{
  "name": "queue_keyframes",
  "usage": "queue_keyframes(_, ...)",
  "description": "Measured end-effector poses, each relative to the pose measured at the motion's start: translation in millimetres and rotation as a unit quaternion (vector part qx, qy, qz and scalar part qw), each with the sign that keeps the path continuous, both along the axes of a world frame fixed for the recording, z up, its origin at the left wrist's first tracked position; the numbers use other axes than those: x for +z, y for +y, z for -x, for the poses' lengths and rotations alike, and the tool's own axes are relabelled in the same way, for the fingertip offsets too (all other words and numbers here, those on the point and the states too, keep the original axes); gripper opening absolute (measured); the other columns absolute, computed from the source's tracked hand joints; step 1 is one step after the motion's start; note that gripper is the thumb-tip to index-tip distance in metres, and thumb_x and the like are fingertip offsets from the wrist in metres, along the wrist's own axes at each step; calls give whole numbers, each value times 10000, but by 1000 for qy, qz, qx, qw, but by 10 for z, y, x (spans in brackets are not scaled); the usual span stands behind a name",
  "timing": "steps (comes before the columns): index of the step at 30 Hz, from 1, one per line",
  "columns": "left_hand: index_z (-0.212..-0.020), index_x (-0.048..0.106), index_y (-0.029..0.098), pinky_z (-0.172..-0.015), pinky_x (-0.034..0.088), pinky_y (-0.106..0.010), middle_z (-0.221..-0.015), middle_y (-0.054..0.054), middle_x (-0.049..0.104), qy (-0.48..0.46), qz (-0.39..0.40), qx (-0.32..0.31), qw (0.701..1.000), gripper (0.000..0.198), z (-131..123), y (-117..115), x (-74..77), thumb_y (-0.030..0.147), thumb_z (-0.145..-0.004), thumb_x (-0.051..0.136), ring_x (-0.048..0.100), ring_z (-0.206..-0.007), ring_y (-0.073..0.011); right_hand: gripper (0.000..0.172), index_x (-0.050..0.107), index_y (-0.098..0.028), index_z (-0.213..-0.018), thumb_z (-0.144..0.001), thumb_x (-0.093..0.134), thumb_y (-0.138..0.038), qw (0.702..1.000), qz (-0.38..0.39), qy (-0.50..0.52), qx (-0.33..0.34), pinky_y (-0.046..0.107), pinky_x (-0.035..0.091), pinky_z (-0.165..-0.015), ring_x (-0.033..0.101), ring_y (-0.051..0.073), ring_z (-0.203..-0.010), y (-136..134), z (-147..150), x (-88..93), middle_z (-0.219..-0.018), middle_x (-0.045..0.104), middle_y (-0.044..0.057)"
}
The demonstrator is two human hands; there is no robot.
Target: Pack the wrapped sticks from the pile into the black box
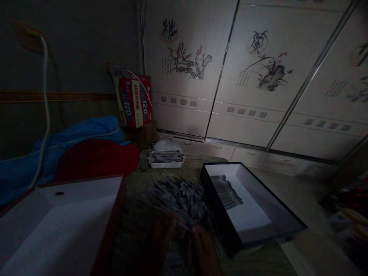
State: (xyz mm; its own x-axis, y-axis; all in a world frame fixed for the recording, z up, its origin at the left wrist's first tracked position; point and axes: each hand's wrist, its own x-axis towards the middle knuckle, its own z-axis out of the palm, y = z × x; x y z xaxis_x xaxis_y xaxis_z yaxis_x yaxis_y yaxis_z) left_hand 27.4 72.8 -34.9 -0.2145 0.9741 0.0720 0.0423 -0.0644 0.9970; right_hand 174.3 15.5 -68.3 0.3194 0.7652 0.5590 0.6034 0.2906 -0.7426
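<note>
The room is dim. A loose pile of thin dark sticks (179,197) lies on the table in front of me. My left hand (162,239) and my right hand (202,249) sit close together at the near edge of the pile, fingers curled among the sticks. What each holds is too dark to make out. To the right stands a black-walled box (260,226) with a white floor and a row of the same sticks (227,189) laid in it. A small white tray (166,159) with more sticks sits at the far side of the table.
A large open white-lined box (57,222) fills the near left. Behind it lie a red round thing (97,159) and blue cloth (34,153). A red carton (133,99) stands against the wall. A white cord (46,107) hangs down. Painted wardrobe doors (244,76) fill the back.
</note>
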Motion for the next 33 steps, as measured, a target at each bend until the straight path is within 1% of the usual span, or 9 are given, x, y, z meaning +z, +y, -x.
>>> queue_keyframes(6,-749,703,195,-735,569,-371,-775,-76,745,18,4,-12,1000,369,-27,-4,92,548,-660,641,694,-770,-264,345,684,-293,-932,-927,424,-520,998,52,11,30,249,555,-688,683,175,-787,84,51,45,-859,726,17)
queue_keyframes(9,-722,696,202,-714,570,-380,-746,-72,738,31,-4,11,999,377,-41,2,64,566,-637,647,687,-725,-261,313,690,-283,-998,-922,460,-482,998,53,5,15,270,550,-778,685,196,-901,78,53,-50,-971,728,40)
queue_keyframes(12,-719,697,216,-708,570,-374,-737,-59,739,45,-11,-3,999,332,-34,9,37,540,-659,655,689,-722,-252,344,685,-270,-1066,-891,505,-506,999,46,-1,7,310,525,-875,658,227,-1013,39,16,-94,-1065,713,58)
queue_keyframes(18,-749,693,206,-731,556,-349,-768,-63,736,64,-33,-84,994,242,-113,-37,92,437,-726,627,689,-758,-233,358,617,-264,-1159,-912,477,-482,993,87,19,72,276,539,-810,672,193,-968,99,-33,193,-1065,711,43)
queue_keyframes(21,-847,688,193,-753,558,-360,-873,-91,738,54,-27,-81,995,281,-210,-73,158,429,-708,628,690,-827,-243,360,616,-233,-1179,-951,406,-417,988,74,-5,133,266,515,-862,658,179,-1017,169,-75,263,-1120,695,70)
queue_keyframes(24,-961,663,189,-805,538,-381,-989,-103,712,105,-53,-45,992,288,-286,-84,273,380,-765,575,667,-900,-236,415,661,-190,-1089,-948,382,-463,998,43,-2,42,267,536,-789,682,200,-938,207,-172,215,-1053,714,114)
queue_keyframes(27,-895,668,189,-824,511,-366,-936,-88,697,235,-87,-87,964,185,-367,-44,414,248,-818,511,650,-899,-219,456,656,-178,-1059,-883,473,-556,997,39,40,-57,286,531,-751,677,225,-903,210,-281,194,-1019,717,125)
queue_keyframes(29,-886,675,184,-835,492,-346,-936,-86,684,343,-99,-124,926,214,-449,21,486,167,-837,468,636,-913,-211,430,644,-188,-1049,-882,483,-550,995,52,60,-57,270,525,-715,677,209,-851,207,-326,237,-971,723,98)
queue_keyframes(33,-918,679,182,-868,457,-367,-972,-87,672,511,-106,-130,843,255,-657,207,505,116,-837,446,609,-958,-239,376,627,-188,-1020,-940,398,-475,990,84,104,-48,219,510,-631,677,167,-737,211,-334,361,-861,726,53)
